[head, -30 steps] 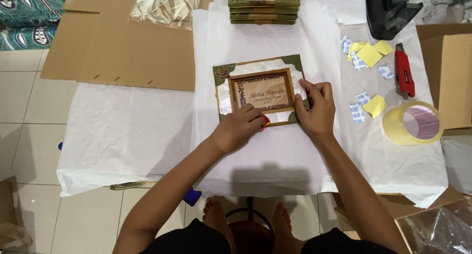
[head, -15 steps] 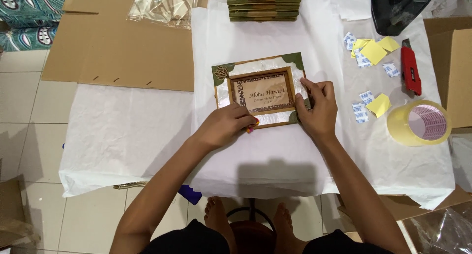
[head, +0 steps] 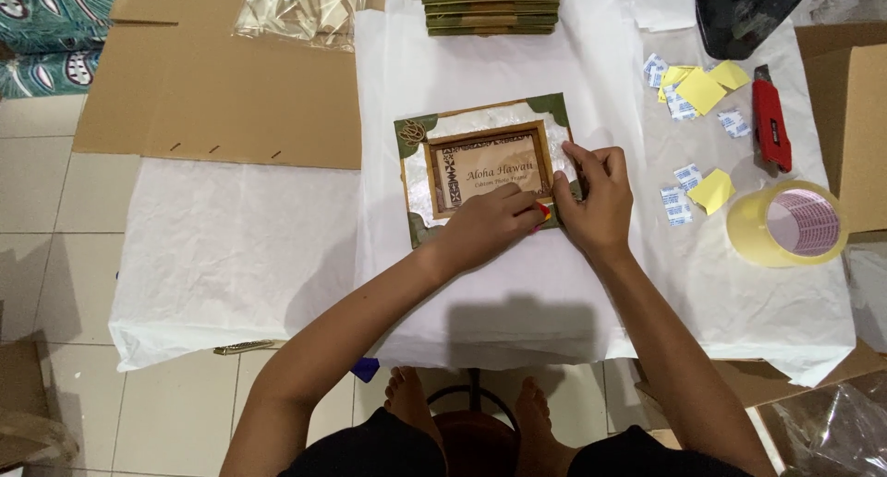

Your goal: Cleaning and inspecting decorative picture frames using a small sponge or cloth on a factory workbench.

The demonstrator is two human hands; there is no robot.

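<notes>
A wooden picture frame (head: 462, 154) with green corner pieces and a pearly border lies flat on white wrapping paper (head: 517, 283). My left hand (head: 490, 223) rests on the frame's lower right part, fingers curled, with something small and red-yellow at the fingertips. My right hand (head: 591, 200) presses on the frame's right edge, fingers pinched at the border. Both hands touch the frame near its lower right corner.
A stack of similar frames (head: 492, 4) sits at the top. To the right lie yellow and white-blue small packets (head: 693, 89), a red utility knife (head: 769, 119) and a roll of clear tape (head: 785, 224). Cardboard sheets (head: 222, 89) lie at left.
My left hand slid right along the frame's bottom edge toward the lower right corner. My right hand stayed at the right edge.
</notes>
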